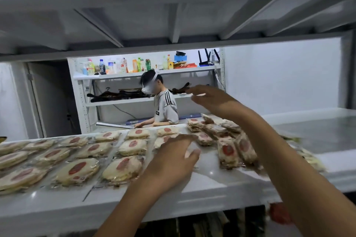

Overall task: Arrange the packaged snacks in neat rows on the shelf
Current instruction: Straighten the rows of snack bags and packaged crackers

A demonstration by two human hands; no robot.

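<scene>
Snack packs (77, 170) form three rows near left hand (173, 158) and right hand (213, 100).

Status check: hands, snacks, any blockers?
Left hand open, low over shelf beside rowed packets. Right hand open, raised above loose pile. Nothing seen in the way.

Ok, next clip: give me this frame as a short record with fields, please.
surface: white shelf, snacks on top
sorted: packaged snacks in rows, lying flat, left part of shelf
unsorted: loose pile, right part, packs overlapping and tilted
left hand: open, low over the shelf at the rows' right end
right hand: open, raised above the pile, holds nothing
background: another person behind the shelf
</scene>
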